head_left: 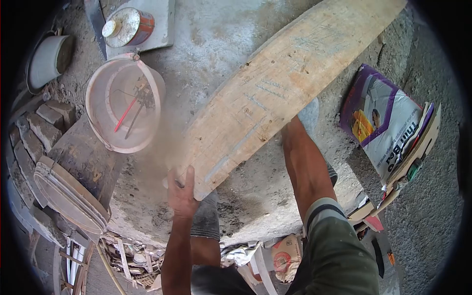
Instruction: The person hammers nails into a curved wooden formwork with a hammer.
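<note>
A long, broad wooden board (255, 108) with a curved edge and bluish pencil-like marks and scratches slants from lower middle to upper right. At its near left end, my left hand (183, 194) is closed around the edge, with the thumb on top. My right forearm (305, 162) reaches under the board's right edge, so the right hand and its fingers are hidden. A pale blue-grey patch (309, 117) shows beside that wrist; I cannot make out what it is. A dusty haze hangs near the left hand.
A whitish bucket (157, 83) holding a red stick and other tools stands left, with a tin can (132, 27) beyond it. On the right is a printed Thin Bed bag (388, 128). Stacked bricks (37, 130) and a round lidded tub (73, 194) lie far left; wood scraps (132, 258) lie below.
</note>
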